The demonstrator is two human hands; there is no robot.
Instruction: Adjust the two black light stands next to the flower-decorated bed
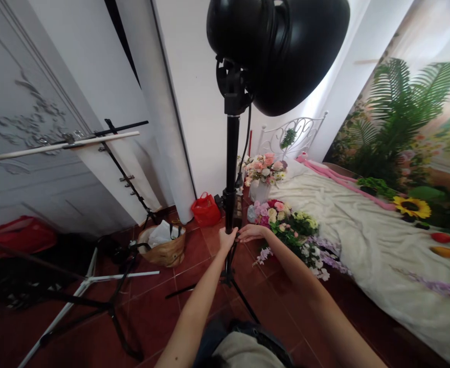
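Note:
A black light stand (231,153) rises upright in front of me, its tripod legs spread on the floor. At its top sits a large black studio lamp (278,51), tilted to the right, with a cable hanging beside the pole. My left hand (228,238) is wrapped round the pole below a collar. Just to the right, my right hand (252,232) has its fingers at a small knob on the pole; whether they grip it is too small to tell.
Right of the stand are artificial flowers (282,217) on the floor and a bed with a cream blanket (336,204). To the left are a wicker basket (167,250), a red bag (206,209) and a white stand leg (125,276). A palm-patterned backdrop (397,102) hangs behind the bed.

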